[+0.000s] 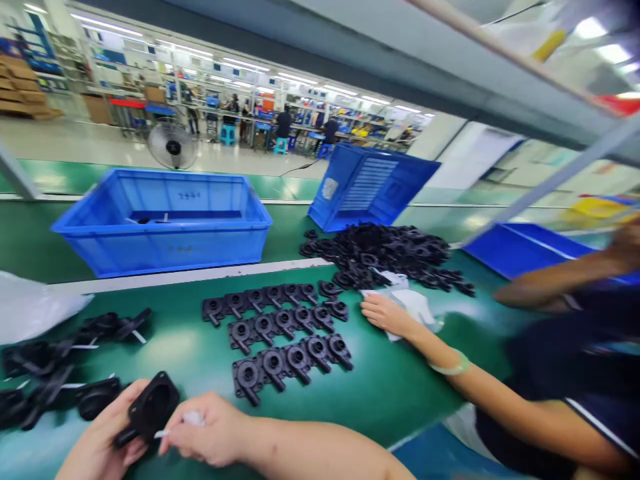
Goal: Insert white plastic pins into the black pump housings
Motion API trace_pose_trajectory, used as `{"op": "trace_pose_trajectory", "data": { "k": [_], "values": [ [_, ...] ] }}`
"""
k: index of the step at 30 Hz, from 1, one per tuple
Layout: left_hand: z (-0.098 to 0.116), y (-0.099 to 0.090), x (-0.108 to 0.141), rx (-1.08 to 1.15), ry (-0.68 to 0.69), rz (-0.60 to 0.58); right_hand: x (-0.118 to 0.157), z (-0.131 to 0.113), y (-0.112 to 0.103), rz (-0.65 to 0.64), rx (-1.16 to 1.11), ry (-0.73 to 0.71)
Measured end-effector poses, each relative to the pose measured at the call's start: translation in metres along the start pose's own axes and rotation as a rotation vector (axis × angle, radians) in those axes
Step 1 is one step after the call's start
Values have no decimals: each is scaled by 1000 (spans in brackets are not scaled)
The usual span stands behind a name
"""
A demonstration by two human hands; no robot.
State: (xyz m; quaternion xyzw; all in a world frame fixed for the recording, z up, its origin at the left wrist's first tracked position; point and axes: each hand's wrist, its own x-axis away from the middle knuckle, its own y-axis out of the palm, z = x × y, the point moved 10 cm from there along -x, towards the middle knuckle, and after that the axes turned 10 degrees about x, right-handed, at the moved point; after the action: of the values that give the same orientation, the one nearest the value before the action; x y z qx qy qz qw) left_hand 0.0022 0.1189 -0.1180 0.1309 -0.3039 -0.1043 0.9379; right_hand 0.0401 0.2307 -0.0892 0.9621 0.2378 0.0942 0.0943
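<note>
Near the front edge my left hand (111, 427) grips a black plastic pump housing (156, 405), its round opening turned toward my right side. Close beside it, my right hand (213, 427) is closed in a pinch. A short white rod (161, 434) sticks out from its fingertips at the housing's lower edge. A whitish, translucent bit (194, 418) shows in the curled fingers; what it is I cannot make out. Black parts with white rods (100, 327) lie loosely left of my hands. Three rows of similar black housings (274, 363) lie ahead on the green bench.
A blue crate (180, 250) stands behind the rows. Another blue crate (370, 183) lies tipped beside a heap of black parts (395, 250). At right, a co-worker's hand (385, 313) rests by a white cloth or bag (413, 303). A plastic bag (35, 307) lies left.
</note>
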Motion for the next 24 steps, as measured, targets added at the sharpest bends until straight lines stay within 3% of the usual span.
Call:
{"op": "trace_pose_trajectory", "data": {
  "k": [3, 5, 11, 20, 24],
  "values": [
    [2, 31, 9, 46, -37, -154, 0, 8, -7, 122, -19, 49],
    [3, 42, 12, 44, -33, -218, -1, 9, -9, 167, -27, 57],
    [0, 39, 12, 18, -31, -218, 2, 10, -13, 214, -12, 115],
    [13, 42, 14, -60, 75, -212, 3, 11, -13, 214, 28, 165],
    [15, 41, 14, -191, 123, -236, 4, 13, -14, 219, 102, 152]
  ]
}}
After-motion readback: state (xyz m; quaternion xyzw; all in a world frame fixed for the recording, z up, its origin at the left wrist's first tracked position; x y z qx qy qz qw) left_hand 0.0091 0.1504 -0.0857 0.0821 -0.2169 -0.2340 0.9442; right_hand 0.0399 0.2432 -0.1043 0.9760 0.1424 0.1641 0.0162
